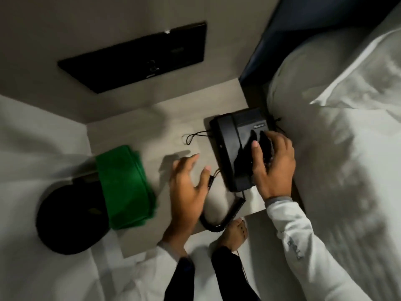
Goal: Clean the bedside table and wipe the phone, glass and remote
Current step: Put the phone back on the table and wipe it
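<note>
A black desk phone (233, 148) sits at the right side of the pale bedside table (138, 127), its handset in the cradle and its coiled cord (219, 216) hanging over the front edge. My right hand (274, 166) rests on the phone's keypad side, fingers curled over its body. My left hand (189, 183) hovers just left of the phone with fingers spread and nothing in it. A folded green cloth (124, 187) lies on the table's left part. No glass or remote shows.
A bed with white linen (347, 148) presses against the table's right side. A black round bin (69, 218) stands on the floor at the left. A dark panel (138, 59) is set in the wall behind. My bare feet (233, 235) are at the table's front.
</note>
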Available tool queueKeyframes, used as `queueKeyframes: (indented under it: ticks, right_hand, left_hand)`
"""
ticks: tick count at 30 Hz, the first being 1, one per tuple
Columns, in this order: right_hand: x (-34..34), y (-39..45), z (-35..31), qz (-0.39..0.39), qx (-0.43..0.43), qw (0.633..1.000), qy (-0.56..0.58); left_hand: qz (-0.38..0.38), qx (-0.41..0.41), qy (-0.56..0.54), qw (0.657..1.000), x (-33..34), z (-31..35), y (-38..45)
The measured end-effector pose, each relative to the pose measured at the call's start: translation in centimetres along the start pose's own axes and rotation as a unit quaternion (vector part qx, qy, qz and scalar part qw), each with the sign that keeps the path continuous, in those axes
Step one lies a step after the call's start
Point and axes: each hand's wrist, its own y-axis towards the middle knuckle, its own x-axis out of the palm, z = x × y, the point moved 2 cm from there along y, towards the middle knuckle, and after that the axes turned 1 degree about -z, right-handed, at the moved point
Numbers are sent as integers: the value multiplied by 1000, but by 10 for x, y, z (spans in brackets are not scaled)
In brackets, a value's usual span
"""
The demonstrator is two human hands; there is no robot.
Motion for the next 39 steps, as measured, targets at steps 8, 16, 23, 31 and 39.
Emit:
queueKeyframes:
  ticks: [8, 16, 23, 31, 39]
  right_hand:
    - [119, -82, -89, -262, 36, 962, 74]
    - [187, -124, -123, -339, 117, 931, -61]
    - [177, -145, -93, -284, 206, 936, 10]
    - [165, -150, -103, -236, 50, 970, -30]
    - [150, -118, -107, -289, 259, 802, 454]
  left_hand:
    - [144, -125, 112, 975, -167, -100, 8]
    - [82, -220, 30, 971, -192, -147, -9]
    - [68, -181, 30, 981, -188, -149, -27]
    - [11, -196, 5, 981, -186, -130, 5]
    - [-198, -144, -234, 941, -160, -22, 4]
